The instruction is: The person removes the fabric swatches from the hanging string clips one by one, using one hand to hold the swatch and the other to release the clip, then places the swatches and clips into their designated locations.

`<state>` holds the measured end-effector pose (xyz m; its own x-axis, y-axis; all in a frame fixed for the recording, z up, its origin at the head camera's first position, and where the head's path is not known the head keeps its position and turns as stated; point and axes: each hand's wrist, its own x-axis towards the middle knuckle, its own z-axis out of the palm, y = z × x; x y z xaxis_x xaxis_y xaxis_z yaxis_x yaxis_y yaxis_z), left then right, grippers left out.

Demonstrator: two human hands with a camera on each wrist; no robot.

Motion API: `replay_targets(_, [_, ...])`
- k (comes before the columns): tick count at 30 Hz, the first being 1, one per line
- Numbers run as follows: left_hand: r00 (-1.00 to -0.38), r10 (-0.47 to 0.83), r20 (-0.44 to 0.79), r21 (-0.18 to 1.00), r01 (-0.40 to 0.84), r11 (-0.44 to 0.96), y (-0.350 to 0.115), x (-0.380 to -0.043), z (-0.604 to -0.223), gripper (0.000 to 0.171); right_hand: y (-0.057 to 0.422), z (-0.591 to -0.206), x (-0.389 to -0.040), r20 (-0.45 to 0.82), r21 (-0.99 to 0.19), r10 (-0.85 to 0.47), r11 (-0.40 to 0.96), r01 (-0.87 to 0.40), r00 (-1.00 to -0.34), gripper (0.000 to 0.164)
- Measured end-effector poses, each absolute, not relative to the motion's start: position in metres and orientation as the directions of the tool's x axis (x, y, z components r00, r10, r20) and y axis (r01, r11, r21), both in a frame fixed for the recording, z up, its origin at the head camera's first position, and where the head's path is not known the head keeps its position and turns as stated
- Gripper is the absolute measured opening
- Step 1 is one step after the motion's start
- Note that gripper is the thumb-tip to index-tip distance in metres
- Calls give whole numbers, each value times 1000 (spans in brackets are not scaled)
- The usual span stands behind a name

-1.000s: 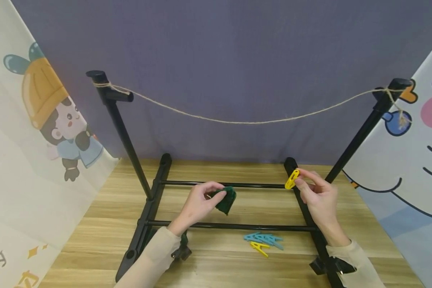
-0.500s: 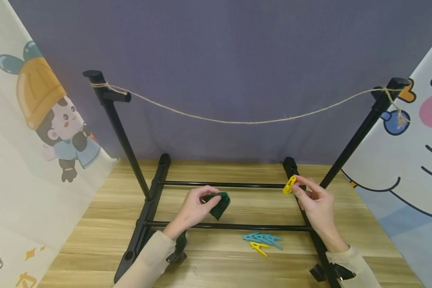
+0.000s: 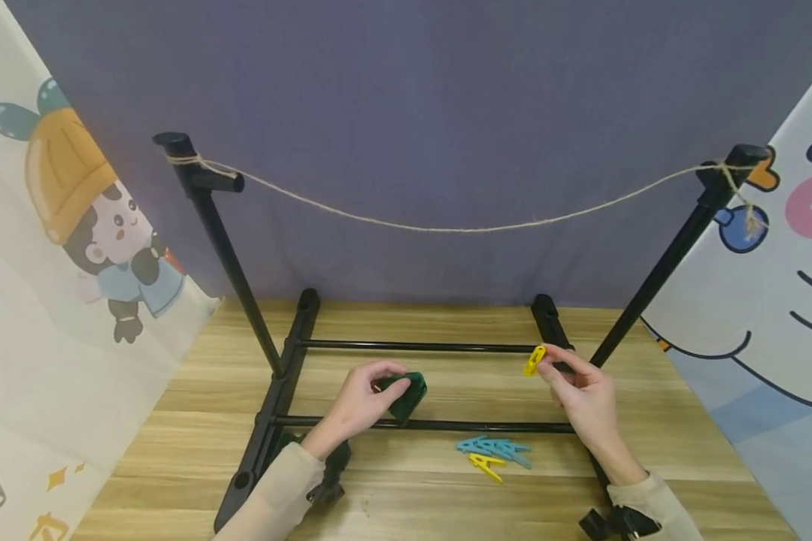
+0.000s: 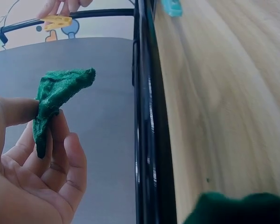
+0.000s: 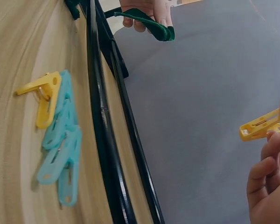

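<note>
My left hand [image 3: 360, 402] pinches a small folded piece of dark green, velvety cloth [image 3: 408, 397] between thumb and fingers, above the rack's lower crossbars. In the left wrist view the cloth [image 4: 60, 91] juts up past the fingertips with a narrow end hanging below them. Across from it, my right hand [image 3: 585, 398] holds a yellow clothespin [image 3: 534, 361] by one end. The right wrist view shows this clothespin [image 5: 260, 126] level with the fingertips, apart from everything else. The cloth and the clothespin are well apart.
A beige string [image 3: 467, 230] sags between the two posts of a black rack [image 3: 230, 259]. Blue clothespins [image 3: 494, 448] and a yellow clothespin [image 3: 487, 466] lie on the wooden table [image 3: 406, 496] before the front crossbar. Something blurred and dark green [image 4: 233, 210] shows near my left wrist.
Both hands have sunk a little and shifted left, the right one farther, which brings the yellow clothespin down and inward. The green cloth stays in my left hand. The clothespins on the table have not moved.
</note>
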<state>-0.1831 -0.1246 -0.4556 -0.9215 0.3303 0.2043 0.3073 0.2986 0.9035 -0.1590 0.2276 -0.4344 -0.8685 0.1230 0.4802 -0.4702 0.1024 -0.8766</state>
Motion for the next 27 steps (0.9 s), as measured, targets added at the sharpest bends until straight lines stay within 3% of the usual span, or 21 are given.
replay_targets(27, [-925,361,114,862,273,427,-145,-164,-475,19,229,-460,-146,430,-898,134,163,-409,-893,26])
